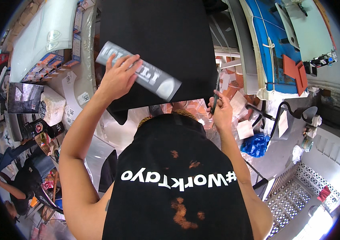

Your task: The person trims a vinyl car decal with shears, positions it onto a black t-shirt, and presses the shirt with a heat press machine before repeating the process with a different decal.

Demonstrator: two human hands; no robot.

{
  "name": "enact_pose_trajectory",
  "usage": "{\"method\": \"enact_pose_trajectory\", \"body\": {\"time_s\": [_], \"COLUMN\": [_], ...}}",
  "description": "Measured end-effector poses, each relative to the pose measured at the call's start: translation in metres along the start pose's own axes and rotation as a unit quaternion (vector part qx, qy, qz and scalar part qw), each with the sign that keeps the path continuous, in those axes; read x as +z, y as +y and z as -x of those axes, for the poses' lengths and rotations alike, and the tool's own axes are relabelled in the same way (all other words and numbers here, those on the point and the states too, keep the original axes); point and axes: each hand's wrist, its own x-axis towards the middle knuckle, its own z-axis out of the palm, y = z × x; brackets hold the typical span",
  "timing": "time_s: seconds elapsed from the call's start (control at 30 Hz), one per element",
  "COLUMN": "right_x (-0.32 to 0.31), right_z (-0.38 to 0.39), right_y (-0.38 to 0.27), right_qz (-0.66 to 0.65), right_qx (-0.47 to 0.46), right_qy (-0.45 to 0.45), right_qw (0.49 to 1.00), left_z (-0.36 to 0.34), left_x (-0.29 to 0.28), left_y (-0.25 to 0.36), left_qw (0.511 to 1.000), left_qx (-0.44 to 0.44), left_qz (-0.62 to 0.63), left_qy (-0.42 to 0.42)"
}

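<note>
My left hand (120, 76) is closed on a grey printed strip (158, 82) with white lettering and a pale shape at one end. The strip slants down to the right and is slightly smeared by motion. Beneath it spreads a black cloth-like surface (158, 32), whose near edge faces my body. Beside the right edge of that surface, my right hand (221, 109) grips what looks like a pair of scissors (217, 90), dark at the handle, with the slim blades pointing away from me.
Left of the black surface, a glossy white curved panel (44, 36) rests over stacked boxes (60, 60). A blue-covered table (270, 48) stands at the right. Loose papers (238, 102) and a blue plastic bag (256, 145) lie below right. Another person's arm (10, 186) shows at lower left.
</note>
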Motion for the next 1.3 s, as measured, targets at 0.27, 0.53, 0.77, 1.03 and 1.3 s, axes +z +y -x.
{"method": "enact_pose_trajectory", "body": {"time_s": [0.27,0.53,0.77,1.03,1.3], "right_x": [0.024,0.059,0.069,0.068,0.066], "right_z": [0.037,0.027,0.018,0.022,0.026], "right_y": [0.001,-0.009,-0.002,-0.007,-0.008], "right_qz": [-0.096,-0.05,-0.044,-0.009,0.0], "right_qx": [0.1,0.096,0.075,0.076,0.086], "right_qy": [-0.22,-0.207,-0.191,-0.181,-0.175], "right_qw": [0.966,0.972,0.978,0.98,0.981], "left_z": [0.001,0.015,0.015,0.015,0.016], "left_x": [0.03,0.035,0.034,0.035,0.036], "left_y": [0.036,0.063,0.065,0.064,0.063], "left_qw": [0.974,0.971,0.97,0.97,0.97], "left_qx": [-0.208,-0.218,-0.222,-0.22,-0.222], "left_qz": [0.009,0.031,0.047,0.035,0.036], "left_qy": [0.086,0.088,0.088,0.094,0.088]}}
